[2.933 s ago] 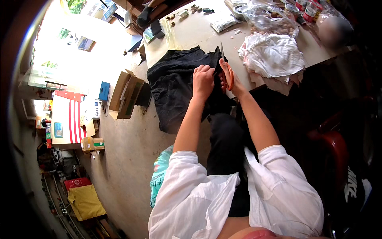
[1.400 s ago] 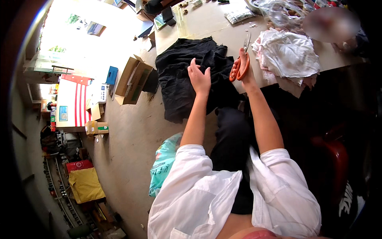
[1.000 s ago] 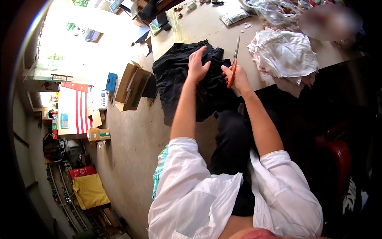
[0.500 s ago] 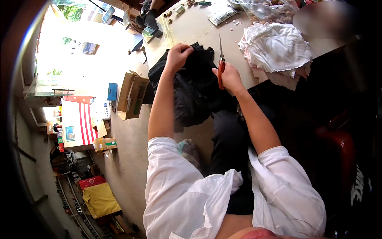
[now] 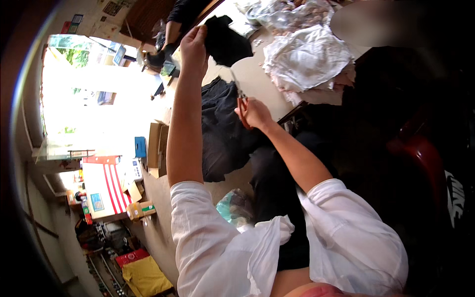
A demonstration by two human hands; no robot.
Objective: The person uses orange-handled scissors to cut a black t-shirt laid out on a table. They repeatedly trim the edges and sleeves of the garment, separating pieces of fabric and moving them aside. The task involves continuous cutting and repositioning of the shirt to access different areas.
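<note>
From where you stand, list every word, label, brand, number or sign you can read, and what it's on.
I don't copy wording; this is where print shows.
Dark item, right edge: large white lettering.
Red-striped board: blue label, too small to read.
Cardboard box: green patch, any print too small.
Black cloth, orange scissors: no lettering visible.

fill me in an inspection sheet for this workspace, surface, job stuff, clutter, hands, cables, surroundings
Surface: pale table, partly covered.
Job's things: small black cloth piece, held up; larger black cloth below it, a gap showing between; orange-handled scissors, blades toward the table.
Clutter: pile of white and pinkish cloths; clear plastic bag behind it.
Hands: left hand grips the small piece; right hand holds the scissors.
Cables: nothing seen clearly.
Surroundings: cardboard box and yellow cloth at left; dark at right.
</note>
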